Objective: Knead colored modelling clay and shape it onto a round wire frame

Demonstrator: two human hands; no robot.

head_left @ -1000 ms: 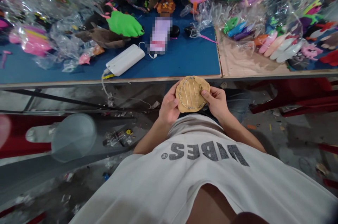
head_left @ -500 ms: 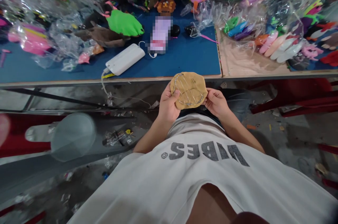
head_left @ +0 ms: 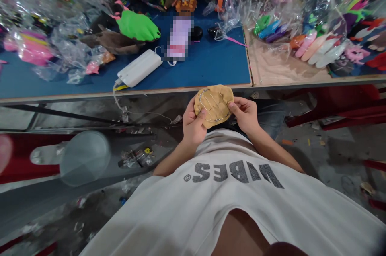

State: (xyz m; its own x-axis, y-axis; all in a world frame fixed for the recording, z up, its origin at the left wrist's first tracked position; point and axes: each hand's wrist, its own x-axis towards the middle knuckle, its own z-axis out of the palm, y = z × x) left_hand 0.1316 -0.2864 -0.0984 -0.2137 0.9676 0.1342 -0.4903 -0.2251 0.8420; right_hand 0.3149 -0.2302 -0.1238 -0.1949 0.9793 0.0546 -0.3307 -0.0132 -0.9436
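Between my two hands is a flat, round tan piece of clay (head_left: 213, 105) with silvery wire laid in a ring and in lines across its face. It is held over my lap, just off the table's front edge. My left hand (head_left: 194, 123) grips its left side, thumb on top and fingers underneath. At its right edge, my right hand (head_left: 245, 113) pinches the clay between thumb and fingers, where the rim looks bent inward. The fingers behind the piece are hidden.
On the blue table (head_left: 208, 69) lie a white power bank (head_left: 140, 68), a blurred-out phone (head_left: 180, 39) and a bright green clay figure (head_left: 138, 25). Bagged colourful figures (head_left: 316, 47) lie to the right. A round translucent lid-like thing (head_left: 85, 158) is at lower left.
My right hand has shifted slightly inward, its thumb now on the face of the clay. The right rim has folded in. The view has moved a little.
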